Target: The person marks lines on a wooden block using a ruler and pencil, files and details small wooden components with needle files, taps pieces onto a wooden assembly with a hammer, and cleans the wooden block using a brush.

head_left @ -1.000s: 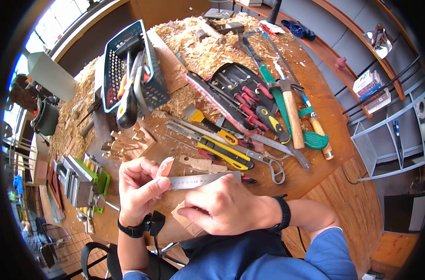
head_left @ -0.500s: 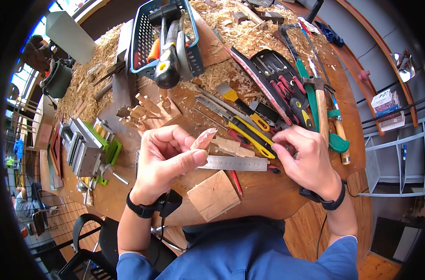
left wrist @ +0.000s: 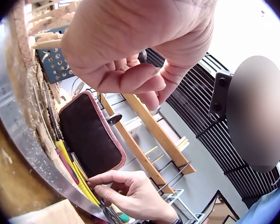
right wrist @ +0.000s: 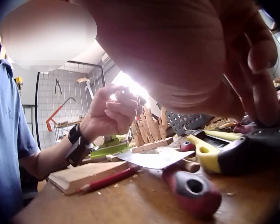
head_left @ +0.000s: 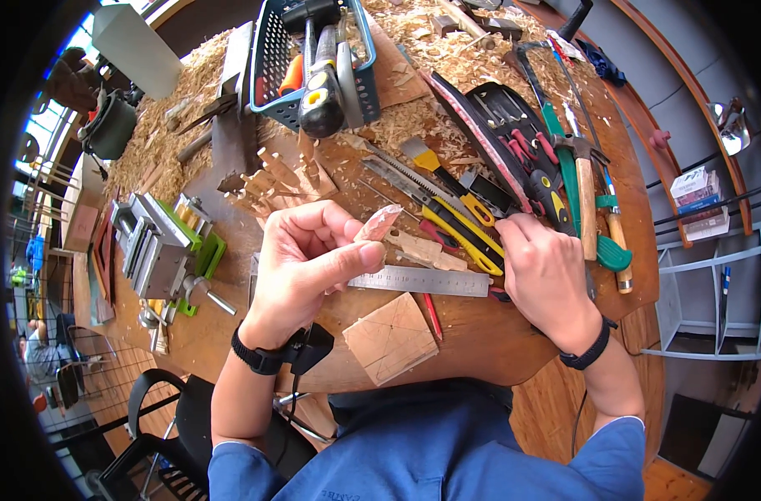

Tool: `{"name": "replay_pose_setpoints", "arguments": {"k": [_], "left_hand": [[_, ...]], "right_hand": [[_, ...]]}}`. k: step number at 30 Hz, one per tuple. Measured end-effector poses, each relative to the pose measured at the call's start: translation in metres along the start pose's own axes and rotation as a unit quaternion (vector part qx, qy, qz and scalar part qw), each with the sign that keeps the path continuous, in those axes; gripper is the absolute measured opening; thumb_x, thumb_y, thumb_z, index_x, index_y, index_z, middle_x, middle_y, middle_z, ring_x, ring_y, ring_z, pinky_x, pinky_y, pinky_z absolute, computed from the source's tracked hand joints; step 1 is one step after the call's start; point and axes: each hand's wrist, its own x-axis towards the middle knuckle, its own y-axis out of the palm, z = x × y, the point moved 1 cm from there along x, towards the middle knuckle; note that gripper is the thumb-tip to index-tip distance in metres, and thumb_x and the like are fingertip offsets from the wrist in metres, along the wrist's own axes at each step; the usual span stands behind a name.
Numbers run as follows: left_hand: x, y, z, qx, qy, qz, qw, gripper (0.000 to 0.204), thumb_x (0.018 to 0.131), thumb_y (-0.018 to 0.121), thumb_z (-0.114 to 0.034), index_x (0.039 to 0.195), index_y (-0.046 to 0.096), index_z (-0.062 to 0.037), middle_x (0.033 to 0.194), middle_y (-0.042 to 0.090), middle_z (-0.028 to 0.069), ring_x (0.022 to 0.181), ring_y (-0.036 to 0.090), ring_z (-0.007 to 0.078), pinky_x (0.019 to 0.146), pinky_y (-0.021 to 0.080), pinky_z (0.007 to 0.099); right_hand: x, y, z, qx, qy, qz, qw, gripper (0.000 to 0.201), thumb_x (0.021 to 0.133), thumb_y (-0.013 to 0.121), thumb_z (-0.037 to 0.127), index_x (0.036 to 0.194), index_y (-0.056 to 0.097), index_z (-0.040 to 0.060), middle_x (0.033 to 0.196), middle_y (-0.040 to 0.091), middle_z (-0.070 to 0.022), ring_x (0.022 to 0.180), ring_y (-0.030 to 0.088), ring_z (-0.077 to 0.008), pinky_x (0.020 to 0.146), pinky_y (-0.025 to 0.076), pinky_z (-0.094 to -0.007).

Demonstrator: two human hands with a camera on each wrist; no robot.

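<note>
My left hand point(head_left: 309, 255) pinches a small pinkish carved wood piece point(head_left: 379, 224) between thumb and fingers, its pointed end upward. Below it a steel ruler point(head_left: 430, 281) lies on the bench, its left end behind the thumb. My right hand point(head_left: 547, 271) reaches down among the tools, beside the yellow-handled saw point(head_left: 468, 238) and the screwdriver pouch point(head_left: 480, 142). Its index finger and thumb are bent, with a gap between the tips in the left wrist view. A square wood block point(head_left: 389, 341) with pencil lines and a red pencil point(head_left: 433, 316) lie in front.
A blue basket point(head_left: 272, 104) of tools stands at the back. On the left are a vise point(head_left: 151, 250) and a rack of small wooden pegs point(head_left: 284, 179). A hammer point(head_left: 586, 200) lies to the right. Shavings point(head_left: 201, 75) cover the far bench.
My right hand has left the ruler and wood block and moved right to the tools. The block and red pencil now show. My left hand keeps its hold on the carved piece.
</note>
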Motion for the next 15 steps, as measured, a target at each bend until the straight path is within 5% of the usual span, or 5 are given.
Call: {"name": "replay_pose_setpoints", "arguments": {"k": [7,9,15], "left_hand": [[0.0016,-0.0021,-0.0001,0.008,0.003,0.001,1.0,0.013,0.086,0.086,-0.008,0.089,0.074,-0.0051,0.076,0.073,0.0001,0.055,0.054,-0.0003,0.049,0.037,0.0165],[0.0013,0.0001,0.0001,0.018,0.001,-0.013,1.0,0.014,0.085,0.081,-0.003,0.087,0.067,-0.0047,0.073,0.073,0.0066,0.051,0.049,0.0014,0.048,0.033,0.0179],[0.0013,-0.0018,0.0025,-0.002,0.0,0.01,1.0,0.012,0.087,0.085,-0.009,0.091,0.074,-0.0053,0.078,0.074,0.0007,0.056,0.054,0.0003,0.05,0.037,0.0168]], "right_hand": [[-0.0003,0.0054,0.0047,-0.034,-0.003,0.003,0.999,0.009,0.086,0.061,0.0,0.095,0.062,0.001,0.088,0.064,-0.0163,0.073,0.072,-0.0326,0.061,0.057,-0.0426],[-0.0015,0.0057,0.0055,-0.052,0.001,0.017,0.999,0.009,0.087,0.062,0.001,0.096,0.063,0.0009,0.09,0.064,-0.0168,0.072,0.072,-0.0323,0.061,0.058,-0.0431],[-0.0006,0.0087,0.0009,0.009,0.034,0.03,0.999,0.005,0.09,0.063,0.002,0.094,0.063,-0.0004,0.09,0.064,-0.018,0.071,0.071,-0.0382,0.061,0.055,-0.0484]]}}
